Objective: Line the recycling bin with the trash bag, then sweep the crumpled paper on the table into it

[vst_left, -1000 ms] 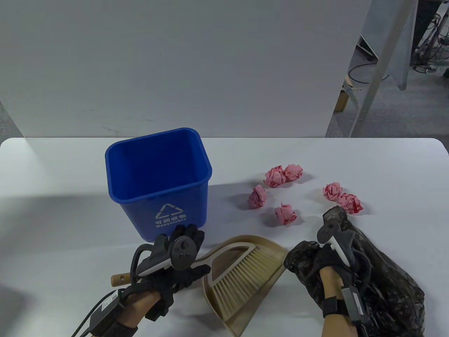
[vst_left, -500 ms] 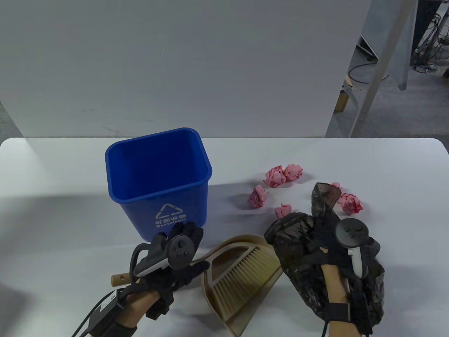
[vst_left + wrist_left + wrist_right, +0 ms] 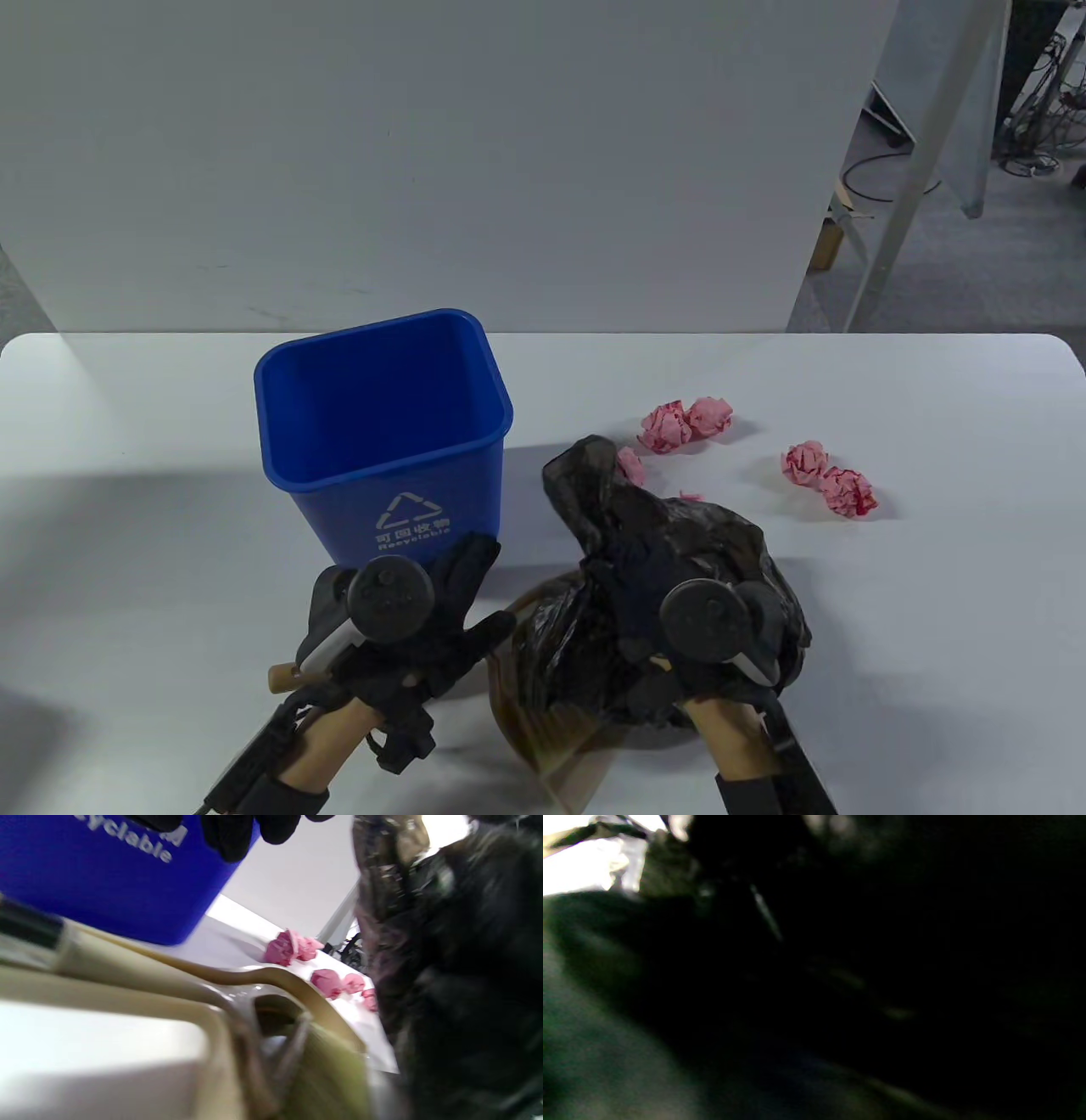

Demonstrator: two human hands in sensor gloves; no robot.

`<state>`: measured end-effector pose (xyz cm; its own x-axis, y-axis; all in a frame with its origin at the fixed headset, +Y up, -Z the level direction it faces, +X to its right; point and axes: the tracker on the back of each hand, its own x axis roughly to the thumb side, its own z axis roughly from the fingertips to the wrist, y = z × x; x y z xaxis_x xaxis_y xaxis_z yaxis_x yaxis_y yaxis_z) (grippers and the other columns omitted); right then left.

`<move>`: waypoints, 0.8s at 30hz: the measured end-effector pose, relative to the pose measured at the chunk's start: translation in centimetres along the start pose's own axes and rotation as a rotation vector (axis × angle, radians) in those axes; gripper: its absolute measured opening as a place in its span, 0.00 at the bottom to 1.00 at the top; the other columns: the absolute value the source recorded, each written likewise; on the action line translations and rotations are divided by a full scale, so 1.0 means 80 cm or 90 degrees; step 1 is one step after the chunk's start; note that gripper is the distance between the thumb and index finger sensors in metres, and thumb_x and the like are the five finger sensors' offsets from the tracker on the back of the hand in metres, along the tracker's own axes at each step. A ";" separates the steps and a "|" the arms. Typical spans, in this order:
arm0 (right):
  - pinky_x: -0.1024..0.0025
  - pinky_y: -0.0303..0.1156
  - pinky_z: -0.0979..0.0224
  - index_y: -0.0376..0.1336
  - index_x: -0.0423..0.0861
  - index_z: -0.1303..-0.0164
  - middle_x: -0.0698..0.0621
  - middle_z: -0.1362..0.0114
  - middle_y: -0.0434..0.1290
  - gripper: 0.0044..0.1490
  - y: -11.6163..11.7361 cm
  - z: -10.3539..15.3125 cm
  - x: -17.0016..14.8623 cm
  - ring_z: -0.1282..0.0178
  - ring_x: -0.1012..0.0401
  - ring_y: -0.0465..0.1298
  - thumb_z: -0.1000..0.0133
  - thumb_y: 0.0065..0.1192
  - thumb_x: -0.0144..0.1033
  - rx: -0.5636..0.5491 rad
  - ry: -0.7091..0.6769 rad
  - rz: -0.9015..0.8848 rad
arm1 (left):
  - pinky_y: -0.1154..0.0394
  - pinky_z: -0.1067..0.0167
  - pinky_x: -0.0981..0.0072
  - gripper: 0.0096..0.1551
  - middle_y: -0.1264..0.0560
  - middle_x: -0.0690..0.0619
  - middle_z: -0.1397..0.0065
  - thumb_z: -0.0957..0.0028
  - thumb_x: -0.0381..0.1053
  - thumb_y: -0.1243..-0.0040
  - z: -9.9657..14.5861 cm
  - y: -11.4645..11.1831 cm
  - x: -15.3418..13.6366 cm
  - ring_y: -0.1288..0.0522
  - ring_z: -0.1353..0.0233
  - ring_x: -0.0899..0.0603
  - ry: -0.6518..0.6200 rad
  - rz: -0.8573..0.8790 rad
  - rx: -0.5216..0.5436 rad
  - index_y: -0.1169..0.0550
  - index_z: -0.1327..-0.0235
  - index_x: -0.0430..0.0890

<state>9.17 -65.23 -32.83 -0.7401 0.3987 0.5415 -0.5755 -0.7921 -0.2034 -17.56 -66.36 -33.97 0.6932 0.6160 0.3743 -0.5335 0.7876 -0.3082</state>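
Fingers of my right hand (image 3: 670, 645) curl tight around the black trash bag (image 3: 670, 552), and the bag bunches up over that hand and past my fingertips. My left hand (image 3: 416, 628) lies flat with its fingers straight and spread. It holds nothing. Under its wrist pokes the wooden end of the brush handle (image 3: 284, 677).

A second ago my right hand and the bag were far off to the right side. Now they have come across toward my left hand. The bag now covers most of the tan dustpan (image 3: 543, 747) and the brush in it. It also hides two of the pink paper balls.

My blue recycling bin (image 3: 390, 450) stands just past the fingertips of my left hand. It has no bag in it yet, and I see only blue walls inside. Four pink paper balls (image 3: 683, 424) lie on the white table (image 3: 127, 552) beyond my right hand, two (image 3: 836, 480) of them more to the right. My right wrist view is almost all dark bag (image 3: 814, 984).
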 end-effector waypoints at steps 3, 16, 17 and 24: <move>0.51 0.78 0.41 0.62 0.47 0.31 0.44 0.35 0.73 0.24 0.021 0.001 0.030 0.48 0.55 0.77 0.36 0.53 0.41 0.041 -0.091 0.082 | 0.41 0.24 0.26 0.61 0.50 0.43 0.07 0.51 0.82 0.64 -0.003 -0.003 -0.008 0.39 0.13 0.30 0.004 0.130 -0.058 0.55 0.12 0.48; 0.46 0.74 0.35 0.62 0.50 0.28 0.45 0.29 0.70 0.25 0.051 0.007 0.053 0.42 0.53 0.76 0.36 0.54 0.41 0.123 -0.199 0.142 | 0.24 0.34 0.42 0.27 0.22 0.54 0.24 0.35 0.56 0.53 0.003 0.012 -0.026 0.17 0.32 0.44 0.080 0.158 0.112 0.30 0.22 0.54; 0.46 0.74 0.34 0.61 0.49 0.27 0.44 0.29 0.70 0.26 0.047 0.006 0.049 0.41 0.53 0.76 0.36 0.54 0.41 0.117 -0.187 0.127 | 0.24 0.35 0.42 0.27 0.21 0.54 0.25 0.36 0.56 0.53 0.005 0.016 -0.024 0.16 0.33 0.45 0.080 0.141 0.136 0.30 0.23 0.55; 0.42 0.72 0.32 0.62 0.48 0.27 0.42 0.25 0.68 0.30 0.005 0.004 0.014 0.37 0.50 0.75 0.35 0.47 0.49 0.061 -0.098 0.081 | 0.24 0.35 0.42 0.26 0.21 0.54 0.27 0.36 0.54 0.52 0.018 0.039 -0.026 0.16 0.35 0.45 0.091 0.112 0.244 0.30 0.24 0.55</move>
<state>8.24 -65.29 -32.04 -0.7382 0.2238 0.6363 -0.4403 -0.8745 -0.2033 -21.37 -65.13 -34.42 0.6210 0.7544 0.2127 -0.7721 0.6354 0.0004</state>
